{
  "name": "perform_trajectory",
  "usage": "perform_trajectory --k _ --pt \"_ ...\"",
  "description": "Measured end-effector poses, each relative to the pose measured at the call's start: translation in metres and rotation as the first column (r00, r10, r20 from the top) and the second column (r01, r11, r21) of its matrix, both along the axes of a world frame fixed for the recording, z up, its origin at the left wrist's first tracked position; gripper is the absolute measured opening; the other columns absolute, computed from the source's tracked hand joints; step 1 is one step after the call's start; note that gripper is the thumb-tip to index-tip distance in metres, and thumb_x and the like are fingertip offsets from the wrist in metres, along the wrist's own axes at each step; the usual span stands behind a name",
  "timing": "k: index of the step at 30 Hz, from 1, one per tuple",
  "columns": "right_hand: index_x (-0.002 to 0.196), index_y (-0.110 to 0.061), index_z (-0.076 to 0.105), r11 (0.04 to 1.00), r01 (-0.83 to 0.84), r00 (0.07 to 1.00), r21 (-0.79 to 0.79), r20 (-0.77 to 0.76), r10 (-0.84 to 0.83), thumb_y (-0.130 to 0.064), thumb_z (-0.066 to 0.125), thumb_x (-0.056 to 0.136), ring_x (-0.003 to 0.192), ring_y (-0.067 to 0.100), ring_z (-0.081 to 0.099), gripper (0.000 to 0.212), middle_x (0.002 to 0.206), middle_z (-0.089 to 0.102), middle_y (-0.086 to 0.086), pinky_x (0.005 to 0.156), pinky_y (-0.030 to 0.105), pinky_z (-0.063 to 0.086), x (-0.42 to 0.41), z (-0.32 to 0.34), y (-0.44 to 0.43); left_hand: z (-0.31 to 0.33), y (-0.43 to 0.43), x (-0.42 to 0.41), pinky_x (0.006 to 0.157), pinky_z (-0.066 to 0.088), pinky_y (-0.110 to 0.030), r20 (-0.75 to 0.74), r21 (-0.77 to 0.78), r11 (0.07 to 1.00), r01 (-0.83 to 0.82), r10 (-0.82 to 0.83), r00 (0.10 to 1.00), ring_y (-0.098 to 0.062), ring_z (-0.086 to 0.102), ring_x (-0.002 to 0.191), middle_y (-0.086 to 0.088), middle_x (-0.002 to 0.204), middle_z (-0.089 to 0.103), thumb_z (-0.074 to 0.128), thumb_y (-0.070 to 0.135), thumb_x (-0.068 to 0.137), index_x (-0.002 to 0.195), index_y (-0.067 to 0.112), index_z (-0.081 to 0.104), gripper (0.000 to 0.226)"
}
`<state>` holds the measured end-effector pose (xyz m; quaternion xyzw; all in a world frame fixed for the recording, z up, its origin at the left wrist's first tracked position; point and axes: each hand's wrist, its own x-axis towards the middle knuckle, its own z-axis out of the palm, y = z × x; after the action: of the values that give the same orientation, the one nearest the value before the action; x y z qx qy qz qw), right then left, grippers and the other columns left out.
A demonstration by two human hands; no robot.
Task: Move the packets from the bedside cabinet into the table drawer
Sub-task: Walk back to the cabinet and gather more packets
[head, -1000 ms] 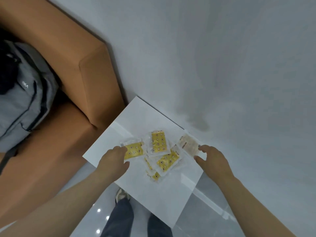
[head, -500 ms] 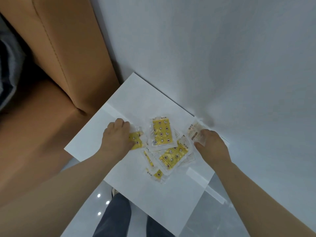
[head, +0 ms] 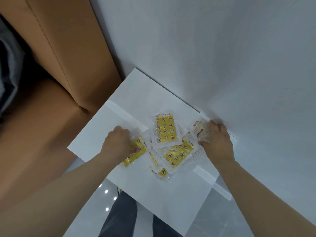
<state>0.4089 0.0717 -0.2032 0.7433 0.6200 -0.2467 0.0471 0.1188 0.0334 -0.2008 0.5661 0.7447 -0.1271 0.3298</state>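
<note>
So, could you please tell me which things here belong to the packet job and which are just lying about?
Job: yellow packets, pale packet, white bedside cabinet, left hand, right hand.
Lying about: tan upholstered furniture, grey fabric item at left edge.

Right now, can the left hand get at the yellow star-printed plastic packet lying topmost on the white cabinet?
Probably yes: the yellow star-printed packet lies uncovered, with nothing over it, just beside the left hand. However, that hand grips another yellow packet, so its fingers are busy.
</note>
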Motion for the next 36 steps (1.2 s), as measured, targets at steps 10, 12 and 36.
perform_trajectory --k 10,12,36 --pt "0.137 -0.011 0.038 0.997 0.033 0.999 -0.067 0.034 -0.031 -0.027 0.08 0.072 0.113 0.033 0.046 0.08 0.124 0.045 0.014 0.091 0.042 0.044 0.008 0.004 0.0 0.006 -0.02 -0.011 0.051 0.022 -0.026 0.124 -0.003 0.983 -0.182 0.181 0.976 -0.01 0.032 0.059 0.004 0.067 0.034 0.075 0.037 0.076 0.067 0.02 0.029 0.05" --pt "0.134 -0.01 0.04 0.995 0.058 0.998 -0.087 0.024 -0.056 -0.028 0.082 0.07 0.111 0.033 0.048 0.079 0.121 0.047 0.015 0.09 0.043 0.045 0.009 0.003 -0.003 0.007 -0.023 -0.012 0.052 0.023 -0.026 0.134 -0.008 0.983 -0.185 0.184 0.974 -0.01 0.033 0.06 0.004 0.067 0.035 0.075 0.038 0.075 0.067 0.02 0.031 0.048" --pt "0.118 -0.011 0.045 0.97 0.218 0.966 -0.105 0.163 -0.2 -0.045 0.088 0.056 0.108 0.031 0.048 0.083 0.115 0.047 0.011 0.089 0.043 0.04 0.025 0.001 -0.041 0.017 0.034 0.085 0.094 0.039 -0.036 0.166 0.137 0.988 -0.069 0.046 0.985 -0.03 0.04 0.12 -0.011 0.129 0.041 0.074 0.052 0.071 0.129 0.008 0.04 0.08"
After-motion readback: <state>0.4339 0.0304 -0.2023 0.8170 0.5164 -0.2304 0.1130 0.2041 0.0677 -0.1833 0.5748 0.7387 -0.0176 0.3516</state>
